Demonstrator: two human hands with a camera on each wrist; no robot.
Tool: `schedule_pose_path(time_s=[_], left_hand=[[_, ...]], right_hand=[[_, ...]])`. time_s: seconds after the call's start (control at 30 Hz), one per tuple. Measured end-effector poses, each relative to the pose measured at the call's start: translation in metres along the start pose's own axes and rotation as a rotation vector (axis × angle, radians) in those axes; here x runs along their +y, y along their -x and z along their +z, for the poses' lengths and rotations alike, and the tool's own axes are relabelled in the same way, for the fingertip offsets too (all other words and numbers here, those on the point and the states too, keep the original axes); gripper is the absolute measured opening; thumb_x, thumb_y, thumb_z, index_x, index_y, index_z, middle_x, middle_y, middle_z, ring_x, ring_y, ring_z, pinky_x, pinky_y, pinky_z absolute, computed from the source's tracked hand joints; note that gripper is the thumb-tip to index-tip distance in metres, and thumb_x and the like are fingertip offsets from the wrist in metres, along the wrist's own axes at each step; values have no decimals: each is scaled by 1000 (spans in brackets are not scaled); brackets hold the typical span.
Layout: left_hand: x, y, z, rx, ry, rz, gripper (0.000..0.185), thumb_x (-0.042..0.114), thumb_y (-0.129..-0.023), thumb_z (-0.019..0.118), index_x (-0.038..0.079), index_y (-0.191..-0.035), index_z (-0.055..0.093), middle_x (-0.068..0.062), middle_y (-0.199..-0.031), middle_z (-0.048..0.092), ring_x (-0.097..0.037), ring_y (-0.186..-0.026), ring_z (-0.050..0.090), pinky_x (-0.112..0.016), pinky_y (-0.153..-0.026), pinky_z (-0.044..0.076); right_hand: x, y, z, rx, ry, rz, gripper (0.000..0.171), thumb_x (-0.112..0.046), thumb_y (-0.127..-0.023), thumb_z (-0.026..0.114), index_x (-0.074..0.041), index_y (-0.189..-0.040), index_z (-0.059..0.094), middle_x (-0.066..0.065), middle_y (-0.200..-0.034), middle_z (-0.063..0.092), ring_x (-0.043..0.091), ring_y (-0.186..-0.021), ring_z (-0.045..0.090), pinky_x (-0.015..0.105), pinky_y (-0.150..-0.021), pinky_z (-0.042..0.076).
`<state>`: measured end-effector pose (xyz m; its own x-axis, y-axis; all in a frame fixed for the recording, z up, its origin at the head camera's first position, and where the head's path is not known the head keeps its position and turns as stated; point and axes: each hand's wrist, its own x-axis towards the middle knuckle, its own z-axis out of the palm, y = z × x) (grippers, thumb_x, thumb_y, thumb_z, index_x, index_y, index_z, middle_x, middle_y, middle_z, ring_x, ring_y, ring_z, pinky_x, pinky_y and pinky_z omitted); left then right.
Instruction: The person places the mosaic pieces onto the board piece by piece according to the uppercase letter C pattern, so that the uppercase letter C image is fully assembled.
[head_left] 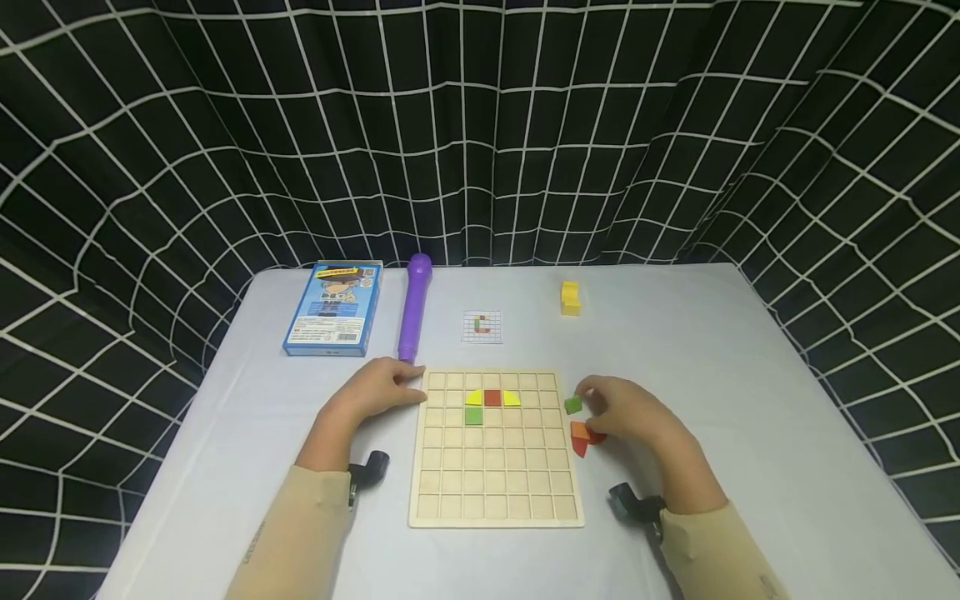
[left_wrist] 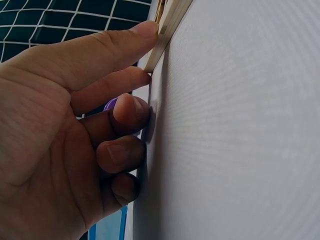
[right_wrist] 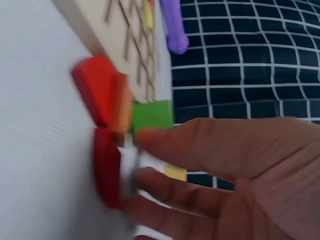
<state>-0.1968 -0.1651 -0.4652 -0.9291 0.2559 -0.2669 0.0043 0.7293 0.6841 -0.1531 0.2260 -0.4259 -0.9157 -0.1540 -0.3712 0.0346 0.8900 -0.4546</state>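
Observation:
My left hand (head_left: 375, 390) holds the upper left corner of a pale wooden grid board (head_left: 495, 475), thumb and index finger at its edge. In the left wrist view the other fingers of that hand curl beside the board. Right of the board, my right hand (head_left: 626, 408) is over loose pieces, its index fingertip right at a green square block (head_left: 573, 405). Its thumb is beside an orange piece (head_left: 580, 430) and red curved pieces (right_wrist: 106, 170). On the board lie a red square (head_left: 492, 398), two yellow curved pieces (head_left: 512, 398) and a green square (head_left: 473, 416).
Behind the board lie a small pattern card (head_left: 482, 327) and a purple stick (head_left: 414, 308). A blue box (head_left: 333, 308) is at the back left, yellow blocks (head_left: 570, 298) at the back right. Black cloth with white grid lines (head_left: 480, 125) surrounds the white table (head_left: 750, 400).

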Motion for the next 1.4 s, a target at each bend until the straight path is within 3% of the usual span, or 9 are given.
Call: schedule_pose_path(time_s=[0.17, 0.4, 0.57, 0.73, 0.9, 1.1, 1.17, 1.33, 1.4], left_hand=[[0, 0, 0, 0, 4, -4, 60, 35, -84, 85, 15, -138, 68, -6, -99, 64, -22, -90, 54, -38, -79, 45], [0, 2, -3, 7, 7, -12, 60, 35, -84, 84, 14, -137, 68, -8, -109, 67, -23, -93, 55, -39, -83, 47], [0, 2, -3, 0, 10, -13, 60, 36, -84, 84, 15, -138, 67, -7, -110, 67, -22, -93, 55, -39, -82, 46], [1, 1, -5, -5, 12, -13, 62, 36, -84, 84, 15, -139, 67, -8, -102, 64, -22, -91, 54, -38, -79, 45], [2, 2, -7, 0, 9, -18, 62, 35, -84, 84, 15, -140, 66, -10, -108, 65, -23, -93, 55, -40, -83, 46], [2, 1, -4, -3, 18, -32, 63, 36, -84, 85, 15, -139, 66, -10, -120, 67, -24, -98, 56, -42, -89, 48], [1, 1, -3, -2, 17, -29, 62, 36, -83, 85, 15, -139, 66, -9, -106, 66, -23, -91, 55, -39, -81, 47], [1, 0, -2, -3, 9, -18, 62, 35, -84, 85, 15, -139, 67, -7, -96, 62, -22, -88, 53, -37, -76, 45], [1, 0, -2, -3, 4, -17, 61, 36, -84, 85, 15, -139, 67, -7, -106, 65, -22, -93, 54, -38, -81, 46]], right_hand=[[-5, -10, 7, 70, 52, -15, 39, -13, -82, 80, -12, -120, 71, 10, -105, 67, 27, -91, 58, 47, -82, 53], [-10, -27, 6, 47, 85, -7, 34, -11, -80, 79, -16, -114, 76, 8, -105, 67, 28, -91, 58, 45, -79, 53], [-8, -31, 5, 49, 15, 6, 32, -16, -81, 79, -15, -113, 74, 8, -107, 68, 28, -94, 59, 44, -80, 55], [-15, -25, -2, 129, -101, -96, 30, -15, -84, 77, -8, -113, 72, 6, -97, 68, 25, -90, 61, 42, -79, 53], [-40, -11, -1, 152, -189, -180, 30, -16, -84, 83, -6, -112, 75, 1, -88, 67, 20, -82, 61, 37, -74, 51], [-70, 1, 28, 117, -214, -342, 27, -14, -82, 87, -9, -107, 78, -2, -85, 62, 16, -76, 57, 32, -66, 50], [-80, 3, 43, 112, -203, -386, 26, -14, -81, 88, -10, -105, 79, -3, -83, 60, 14, -74, 55, 32, -65, 48], [-94, 1, 73, 124, -142, -414, 23, -16, -79, 89, -12, -100, 80, -5, -74, 55, 12, -71, 50, 30, -65, 43], [-95, -1, 80, 133, -110, -416, 22, -16, -79, 87, -12, -100, 81, -6, -74, 56, 12, -72, 51, 30, -64, 43]])
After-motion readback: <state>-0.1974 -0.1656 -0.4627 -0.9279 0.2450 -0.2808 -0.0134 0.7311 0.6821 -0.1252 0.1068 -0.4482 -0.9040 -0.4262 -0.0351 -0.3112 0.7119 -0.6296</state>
